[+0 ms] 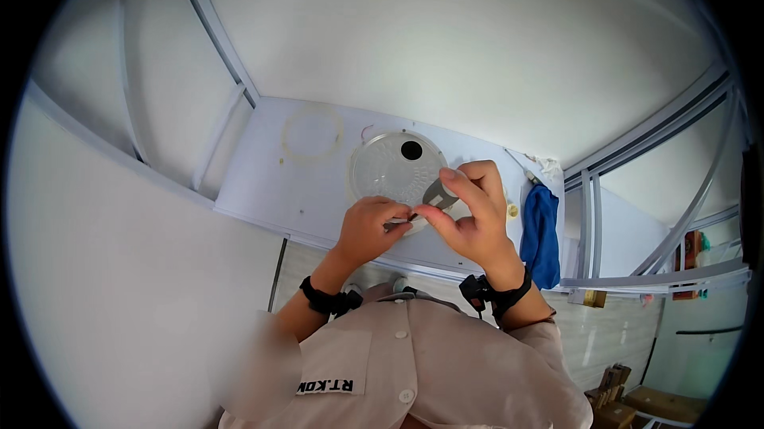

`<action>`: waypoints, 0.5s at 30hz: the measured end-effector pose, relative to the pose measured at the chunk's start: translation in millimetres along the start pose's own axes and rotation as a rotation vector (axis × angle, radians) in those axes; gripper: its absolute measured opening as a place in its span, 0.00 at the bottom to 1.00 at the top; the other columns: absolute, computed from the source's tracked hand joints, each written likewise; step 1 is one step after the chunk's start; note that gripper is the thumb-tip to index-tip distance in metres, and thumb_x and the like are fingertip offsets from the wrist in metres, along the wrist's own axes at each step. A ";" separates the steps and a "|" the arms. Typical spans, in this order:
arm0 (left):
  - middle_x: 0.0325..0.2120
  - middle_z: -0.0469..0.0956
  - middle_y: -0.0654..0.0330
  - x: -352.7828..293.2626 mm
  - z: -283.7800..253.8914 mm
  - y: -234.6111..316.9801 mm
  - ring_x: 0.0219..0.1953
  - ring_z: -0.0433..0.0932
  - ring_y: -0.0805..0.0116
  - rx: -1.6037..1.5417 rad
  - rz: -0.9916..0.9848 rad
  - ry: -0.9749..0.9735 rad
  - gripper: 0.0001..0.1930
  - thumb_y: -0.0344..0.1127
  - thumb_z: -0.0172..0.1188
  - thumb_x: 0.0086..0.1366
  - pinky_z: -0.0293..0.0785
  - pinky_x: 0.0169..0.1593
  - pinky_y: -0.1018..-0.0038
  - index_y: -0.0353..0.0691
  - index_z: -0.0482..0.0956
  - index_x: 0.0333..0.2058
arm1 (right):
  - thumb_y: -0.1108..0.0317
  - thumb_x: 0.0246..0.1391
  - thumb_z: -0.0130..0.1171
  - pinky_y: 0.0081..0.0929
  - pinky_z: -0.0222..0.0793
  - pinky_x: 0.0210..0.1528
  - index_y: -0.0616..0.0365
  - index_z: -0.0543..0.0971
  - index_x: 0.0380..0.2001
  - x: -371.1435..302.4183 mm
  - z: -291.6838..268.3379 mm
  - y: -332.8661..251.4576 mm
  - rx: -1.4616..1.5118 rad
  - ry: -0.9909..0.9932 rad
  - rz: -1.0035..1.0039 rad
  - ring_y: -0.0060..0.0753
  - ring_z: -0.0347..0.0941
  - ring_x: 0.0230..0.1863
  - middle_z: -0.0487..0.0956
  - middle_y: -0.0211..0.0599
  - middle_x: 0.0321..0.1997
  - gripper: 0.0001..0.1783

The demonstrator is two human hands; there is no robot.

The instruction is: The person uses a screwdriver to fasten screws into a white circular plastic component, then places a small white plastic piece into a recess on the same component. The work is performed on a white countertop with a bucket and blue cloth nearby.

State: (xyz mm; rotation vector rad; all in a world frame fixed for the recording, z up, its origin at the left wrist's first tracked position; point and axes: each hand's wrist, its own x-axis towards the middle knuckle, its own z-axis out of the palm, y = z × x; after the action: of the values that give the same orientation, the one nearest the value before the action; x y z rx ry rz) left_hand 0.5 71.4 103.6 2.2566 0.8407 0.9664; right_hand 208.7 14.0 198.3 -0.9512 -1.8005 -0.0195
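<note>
My right hand is closed around a grey, tapered object with a small pale patch on its side, between the thumb and the bent fingers. Its narrow dark end points down and left toward my left fingertips. My left hand is pinched at that end, and what sits between its fingers is too small to make out. Both hands are over the near edge of a round, clear patterned tray. A black disc lies on the tray's far side.
The tray sits on a white table against a pale wall. A blue cloth hangs over its right end, by a thin tool and crumpled white tissue. A faint yellowish ring lies far left. Cardboard boxes stand lower right.
</note>
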 end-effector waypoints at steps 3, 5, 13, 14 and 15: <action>0.31 0.89 0.66 -0.1 -1.1 0.7 0.35 0.85 0.56 -0.003 -0.007 -0.005 0.09 0.33 0.75 0.56 0.79 0.40 0.61 0.46 0.86 0.36 | 0.69 0.45 0.84 0.33 0.74 0.44 0.59 0.78 0.61 -0.8 3.8 -0.1 -0.043 0.046 -0.013 0.39 0.74 0.43 0.75 0.43 0.49 0.40; 0.31 0.88 0.65 -0.7 -1.5 0.4 0.36 0.85 0.56 0.008 0.001 -0.003 0.09 0.33 0.75 0.56 0.79 0.40 0.61 0.46 0.86 0.37 | 0.68 0.46 0.84 0.34 0.76 0.48 0.59 0.77 0.63 2.1 -0.9 -3.4 -0.034 -0.006 0.020 0.43 0.76 0.46 0.76 0.46 0.53 0.40; 0.30 0.88 0.61 0.5 -5.7 1.4 0.34 0.86 0.56 0.028 0.036 -0.009 0.11 0.32 0.77 0.54 0.81 0.40 0.63 0.43 0.86 0.35 | 0.73 0.55 0.76 0.31 0.75 0.44 0.61 0.82 0.59 13.3 -11.0 -15.0 0.150 -0.085 0.061 0.39 0.75 0.46 0.76 0.46 0.56 0.28; 0.30 0.88 0.61 0.5 -4.9 1.2 0.34 0.86 0.57 0.019 0.039 0.001 0.11 0.32 0.77 0.54 0.81 0.40 0.63 0.44 0.87 0.36 | 0.74 0.54 0.76 0.30 0.75 0.43 0.61 0.83 0.58 11.1 -10.3 -14.0 0.115 -0.063 0.052 0.38 0.75 0.46 0.76 0.45 0.55 0.27; 0.30 0.88 0.61 0.4 -3.6 0.7 0.34 0.86 0.57 0.009 0.042 0.011 0.11 0.32 0.77 0.54 0.81 0.40 0.64 0.44 0.87 0.36 | 0.74 0.53 0.77 0.30 0.75 0.42 0.61 0.83 0.57 9.4 -9.0 -13.7 0.085 -0.025 0.048 0.37 0.75 0.46 0.76 0.45 0.54 0.27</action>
State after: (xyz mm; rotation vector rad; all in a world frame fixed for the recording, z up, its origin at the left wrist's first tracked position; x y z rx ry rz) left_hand -1.9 72.0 106.4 2.2873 0.8066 0.9967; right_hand 206.2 6.4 215.4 -0.9370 -1.7866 0.0991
